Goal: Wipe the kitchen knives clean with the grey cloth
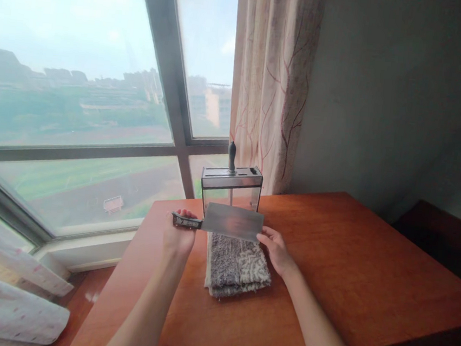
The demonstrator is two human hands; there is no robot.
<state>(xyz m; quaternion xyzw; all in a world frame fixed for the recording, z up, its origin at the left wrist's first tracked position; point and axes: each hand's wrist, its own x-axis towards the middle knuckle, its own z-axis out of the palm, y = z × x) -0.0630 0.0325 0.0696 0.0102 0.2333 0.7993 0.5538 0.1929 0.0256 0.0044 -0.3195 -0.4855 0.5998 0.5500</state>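
Observation:
My left hand (179,234) grips the dark handle of a wide steel cleaver (232,221), held flat and level above a folded grey patterned cloth (236,266). My right hand (275,248) touches the blade's far right corner with its fingertips. Just behind the cleaver stands a metal knife block (231,184) with a clear front. One dark-handled tool (231,155) stands upright in its slots.
The cloth and knife block rest on a reddish wooden table (348,260) set against a large window (78,98). A patterned curtain (274,79) hangs behind the block. White fabric (6,303) lies at the lower left. A dark piece of furniture (449,232) is at the right.

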